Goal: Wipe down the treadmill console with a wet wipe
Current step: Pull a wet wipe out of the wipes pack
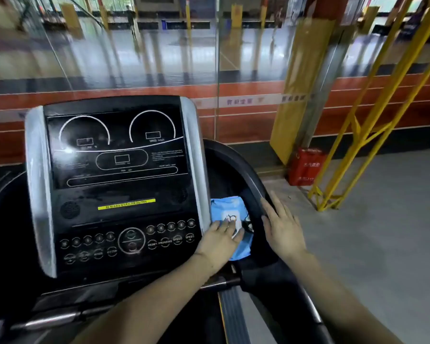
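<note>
A glass wall [134,45] fronts a hall with a glossy floor, and a grey concrete floor [382,219] runs to my right. From here I count one black treadmill console [117,184] with silver side panels, two dial outlines on its dark display, a yellow label strip [126,204] below them and rows of round buttons at the bottom. Just right of the console, in the recess between it and the curved black handrail [248,180], lies one light-blue soft pack of wet wipes [230,214] with a white flap on top. There are two bare hands. My left hand [220,240] lies across the near part of the pack, fingers stretched out flat, fingertips reaching the white flap; its grip is released, pressing rather than clasping. My right hand [282,228] sits just beside the pack on its right, over the handrail, fingers extended and loosely spread, its grip also released and holding nothing. I cannot tell whether it touches the rail. Further right stand one red box [305,167] on the floor and one yellow metal frame [372,115].
</note>
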